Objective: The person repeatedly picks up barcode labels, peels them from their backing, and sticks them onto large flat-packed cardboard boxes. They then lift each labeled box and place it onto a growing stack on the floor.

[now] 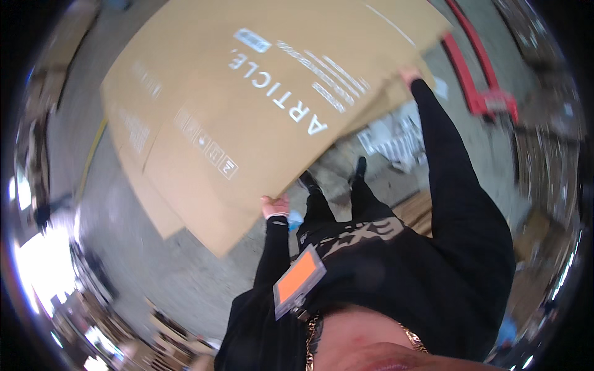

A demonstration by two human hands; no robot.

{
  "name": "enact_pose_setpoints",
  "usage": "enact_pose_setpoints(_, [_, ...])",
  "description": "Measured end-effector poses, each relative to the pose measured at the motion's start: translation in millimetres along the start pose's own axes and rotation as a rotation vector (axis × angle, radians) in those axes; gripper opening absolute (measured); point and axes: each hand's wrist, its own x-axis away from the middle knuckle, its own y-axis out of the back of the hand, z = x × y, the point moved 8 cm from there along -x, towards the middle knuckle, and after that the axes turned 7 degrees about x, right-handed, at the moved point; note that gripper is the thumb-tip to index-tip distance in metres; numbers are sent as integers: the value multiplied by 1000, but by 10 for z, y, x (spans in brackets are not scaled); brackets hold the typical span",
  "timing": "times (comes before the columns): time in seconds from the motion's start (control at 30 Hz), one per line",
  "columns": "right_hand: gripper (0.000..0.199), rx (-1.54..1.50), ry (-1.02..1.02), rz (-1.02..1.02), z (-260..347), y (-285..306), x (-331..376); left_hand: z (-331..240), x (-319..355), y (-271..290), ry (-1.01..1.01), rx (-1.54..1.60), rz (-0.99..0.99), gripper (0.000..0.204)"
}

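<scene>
A large flattened brown cardboard box (247,93) with white printing fills the upper half of the view, held up off the floor. My left hand (275,205) grips its near lower edge, fingers curled over the board. My right hand (409,75) holds the far right edge, with the arm stretched out in a black sleeve. More flat cardboard sheets lie stacked under the top one, and their edges show at the lower left. My black trousers and shoes (359,168) stand below the board.
A red pallet jack (479,86) stands at the upper right on the grey concrete floor (154,266). White packaging (396,139) lies near my feet, beside a wooden pallet (421,210). An orange badge (298,278) hangs on my chest.
</scene>
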Motion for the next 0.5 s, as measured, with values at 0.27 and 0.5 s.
enact_pose_setpoints(0.27, [22,-972,-412,-37,73,-2045,2652,50,325,228,386,-656,268,51])
enact_pose_setpoints(0.5, [18,-1076,-835,14,-899,-4079,3952,1533,-475,-3,272,-1716,542,29])
